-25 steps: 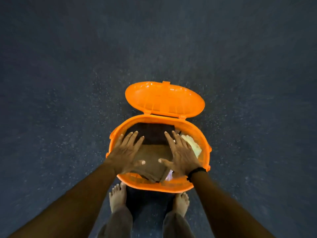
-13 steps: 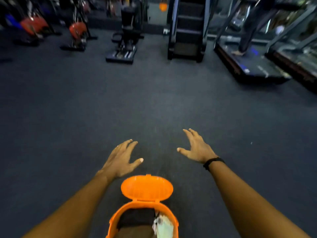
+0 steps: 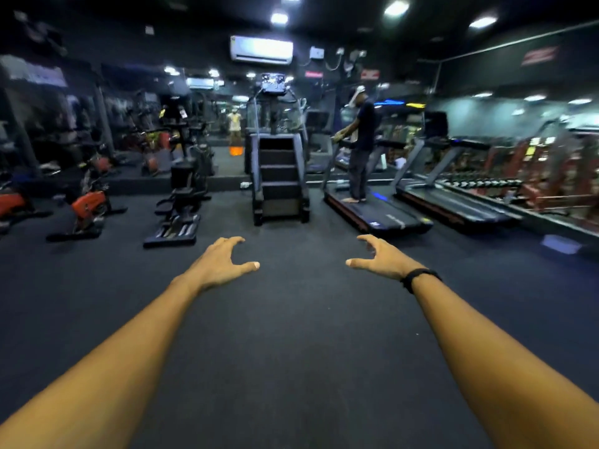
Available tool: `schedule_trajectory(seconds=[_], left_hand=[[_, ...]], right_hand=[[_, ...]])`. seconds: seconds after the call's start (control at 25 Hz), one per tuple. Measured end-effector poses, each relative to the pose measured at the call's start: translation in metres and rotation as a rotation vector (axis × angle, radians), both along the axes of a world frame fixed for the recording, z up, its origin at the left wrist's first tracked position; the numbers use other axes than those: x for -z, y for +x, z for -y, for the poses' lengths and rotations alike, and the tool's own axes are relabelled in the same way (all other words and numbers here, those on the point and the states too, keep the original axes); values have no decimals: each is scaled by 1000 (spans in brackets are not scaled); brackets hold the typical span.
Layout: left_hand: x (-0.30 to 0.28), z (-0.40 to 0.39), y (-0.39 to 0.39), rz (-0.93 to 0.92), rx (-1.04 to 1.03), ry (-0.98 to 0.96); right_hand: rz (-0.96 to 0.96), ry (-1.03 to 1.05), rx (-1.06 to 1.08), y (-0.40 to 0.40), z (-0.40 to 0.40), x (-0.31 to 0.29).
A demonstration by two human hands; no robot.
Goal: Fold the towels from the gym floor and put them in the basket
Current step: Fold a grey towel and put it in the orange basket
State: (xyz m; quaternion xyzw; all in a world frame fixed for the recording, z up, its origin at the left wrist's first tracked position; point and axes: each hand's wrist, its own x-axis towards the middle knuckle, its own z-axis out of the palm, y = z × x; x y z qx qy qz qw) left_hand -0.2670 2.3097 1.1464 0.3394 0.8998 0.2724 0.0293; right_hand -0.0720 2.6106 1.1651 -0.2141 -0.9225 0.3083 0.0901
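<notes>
Hands reach forward at arm's length over dark gym floor (image 3: 298,335), both holding nothing. Left hand (image 3: 220,262) has its fingers loosely curved and its thumb spread toward the middle; right hand (image 3: 381,259) mirrors it, fingers slackly bent, thumb pointing inward, with a black wristband (image 3: 418,276) just behind it. Between the two thumbs lies a gap of bare flooring. Neither towels nor basket appear anywhere in this view, so their place relative to the fingers cannot be told.

Flooring runs unbroken from the forearms out to a row of machines. Directly ahead, past the fingertips, stands a stair climber (image 3: 278,176). Right of it is a treadmill (image 3: 379,212) with a person (image 3: 361,147) standing on its belt, and a second treadmill (image 3: 453,202) beside that. Left of the stair climber sits a low black machine (image 3: 178,215), then an exercise bike with an orange wheel (image 3: 87,205). Along the right edge runs a dumbbell rack (image 3: 486,183).
</notes>
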Motion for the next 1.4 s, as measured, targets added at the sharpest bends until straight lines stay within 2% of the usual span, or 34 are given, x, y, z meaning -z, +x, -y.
schedule_trajectory(seconds=[0.2,0.36,0.64,0.88,1.2,1.4], left_hand=[[-38,-46,42,-56,301,3],[-45,-82,94,-76,462,101],[-49,-137,266,-42,895,87],[-53,-147,458,-51,1247,79],[-31,-107,672,-46,1518,61],[-19,-93,745,-35,1533,43]], right_hand=[[-24,94,284,110,17,-37],[14,94,457,195,43,-44],[21,89,913,414,126,-39],[17,82,1262,600,231,-35],[50,35,1554,788,369,-13],[84,-16,1583,858,404,-4]])
